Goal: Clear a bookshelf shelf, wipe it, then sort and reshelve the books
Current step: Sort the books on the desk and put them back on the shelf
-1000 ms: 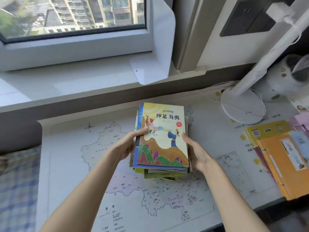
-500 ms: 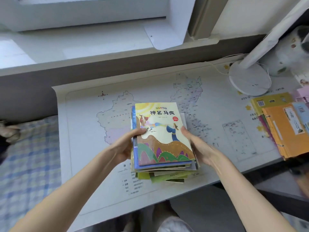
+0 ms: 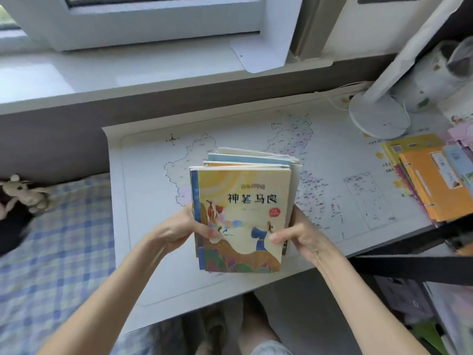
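Bare forearms and hands, with a glimpse of lap below.
The left hand (image 3: 176, 233) and right hand (image 3: 305, 238) run back into slim forearms (image 3: 110, 290), bare as far as the lower edge of the view, with tendons raised along the wrists. The fingers (image 3: 279, 238) are slender, their tips smeared by blur. Low between the arms shows part of a bare leg (image 3: 256, 326), and at the very bottom a fold of pale grey-blue cloth (image 3: 268, 348), seemingly a garment whose cut cannot be made out.
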Tool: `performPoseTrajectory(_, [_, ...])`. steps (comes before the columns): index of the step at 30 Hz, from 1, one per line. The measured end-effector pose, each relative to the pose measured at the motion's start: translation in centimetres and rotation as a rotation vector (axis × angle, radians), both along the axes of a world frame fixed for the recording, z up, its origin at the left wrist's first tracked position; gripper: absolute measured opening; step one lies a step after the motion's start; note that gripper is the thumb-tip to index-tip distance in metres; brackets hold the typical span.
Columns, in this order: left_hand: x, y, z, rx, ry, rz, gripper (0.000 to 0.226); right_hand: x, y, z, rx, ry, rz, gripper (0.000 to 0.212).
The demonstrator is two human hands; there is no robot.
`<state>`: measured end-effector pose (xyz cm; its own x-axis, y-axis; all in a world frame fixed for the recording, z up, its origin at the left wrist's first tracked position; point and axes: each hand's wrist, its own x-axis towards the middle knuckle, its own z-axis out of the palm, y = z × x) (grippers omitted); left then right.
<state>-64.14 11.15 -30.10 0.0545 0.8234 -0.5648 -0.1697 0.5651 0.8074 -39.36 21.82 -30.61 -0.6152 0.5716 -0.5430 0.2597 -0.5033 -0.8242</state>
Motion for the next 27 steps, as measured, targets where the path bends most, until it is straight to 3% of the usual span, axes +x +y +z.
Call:
performPoseTrajectory(4, [-0.7, 0.3, 1.4, 0.136, 0.115, 0.027, 0.057, -0.6, 1.1, 1.3, 0.179, -0.008, 0.065, 0.086])
performPoseTrajectory(7, [-0.5, 0.5, 1.4, 0.159, 0.236, 0.033, 0.065, -0.9, 1.0, 1.4, 0.23, -0.113, 0.145, 0.076])
performPoseTrajectory(10, [-0.3, 0.5, 0.7, 0.214, 0.311, -0.055, 0.1, -0.1, 0.1, 1.1, 0.214, -0.235, 0.182, 0.048])
performPoseTrajectory(12, [-0.4, 0.5, 0.7, 0.21, 0.386, -0.149, 0.119, 0.6, 0.0, 0.8, 0.219, -0.287, 0.25, 0.041])
performPoseTrajectory(16, [-0.8, 0.3, 1.5, 0.239, 0.517, -0.263, 0.129, 0.9, 0.8, 1.0, 0.299, -0.298, 0.381, 0.06])
performPoseTrajectory(20, [-1.9, 0.2, 2.7, 0.279, 0.551, -0.242, 0.134, -0.2, 2.2, 2.1, 0.36, -0.206, 0.384, 0.1])
performPoseTrajectory(24, [-2.4, 0.8, 3.9, 0.307, 0.519, -0.277, 0.14, -1.1, 3.2, 2.5, 0.394, -0.135, 0.341, 0.097])
performPoseTrajectory(27, [-1.0, 0.7, 4.0, 0.289, 0.43, -0.205, 0.135, -0.9, 2.5, 2.1, 0.305, -0.103, 0.315, 0.105])
